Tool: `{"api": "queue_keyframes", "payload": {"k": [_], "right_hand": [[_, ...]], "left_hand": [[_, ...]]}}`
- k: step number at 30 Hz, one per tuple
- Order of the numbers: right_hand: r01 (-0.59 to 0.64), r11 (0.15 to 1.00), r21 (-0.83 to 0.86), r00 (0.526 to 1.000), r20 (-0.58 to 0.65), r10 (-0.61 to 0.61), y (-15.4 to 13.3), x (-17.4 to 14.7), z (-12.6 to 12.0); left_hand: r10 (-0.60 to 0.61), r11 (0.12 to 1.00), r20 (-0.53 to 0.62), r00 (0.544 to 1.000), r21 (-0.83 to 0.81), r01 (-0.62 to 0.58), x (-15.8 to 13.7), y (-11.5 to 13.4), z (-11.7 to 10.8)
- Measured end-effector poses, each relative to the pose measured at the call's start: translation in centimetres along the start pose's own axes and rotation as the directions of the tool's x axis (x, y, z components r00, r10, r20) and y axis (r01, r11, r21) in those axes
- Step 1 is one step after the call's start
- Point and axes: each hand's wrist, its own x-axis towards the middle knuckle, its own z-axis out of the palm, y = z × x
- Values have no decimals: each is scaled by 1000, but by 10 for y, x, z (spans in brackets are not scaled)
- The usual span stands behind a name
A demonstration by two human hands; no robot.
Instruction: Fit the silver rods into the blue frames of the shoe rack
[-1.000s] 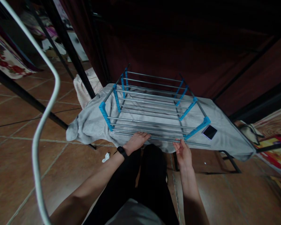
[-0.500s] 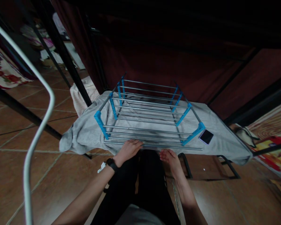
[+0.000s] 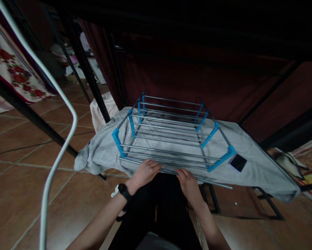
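A loose metal rod (image 3: 210,183) runs crosswise along the near edge of the grey cloth, its right end tilted toward me. My left hand (image 3: 147,171) has its fingers wrapped over the rod left of its middle; a black watch is on that wrist. My right hand (image 3: 187,178) has its fingers curled over the same rod, a short way to the right. Just beyond stands a rack (image 3: 168,140) of several metal bars joined by blue plastic brackets (image 3: 118,142). Whether more than one rod is in my hands I cannot tell.
The rack rests on a grey cloth (image 3: 262,173) over a low surface. A phone (image 3: 238,163) lies by the rack's right corner. A white tube (image 3: 67,139) rises on the left. Dark metal posts (image 3: 93,80) and a dark red curtain (image 3: 171,73) stand behind.
My right hand has closed over the rod, which it was just short of before. The rod's right end has swung away from the rack toward me. The view has shifted slightly.
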Motion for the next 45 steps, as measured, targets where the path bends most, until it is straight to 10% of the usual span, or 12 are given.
{"api": "queue_keyframes", "payload": {"k": [6,12,20,31,45], "right_hand": [[-53,965,258,997,-47,68,4,-4,3],[-186,820,542,945,-129,300,-2,1,-7],[-215,582,785,826,-172,537,-24,25,-28],[75,93,993,765,-117,633,-52,46,-40],[-46,94,995,631,-44,775,5,11,-39]], "left_hand": [[-47,997,-276,960,53,64,-14,11,-7],[-227,969,-565,793,-53,240,-37,14,7],[-428,785,-257,867,-581,215,-28,35,29],[-320,703,-82,944,-689,178,-8,66,44],[-343,927,-97,934,-195,320,-48,-17,33]]}}
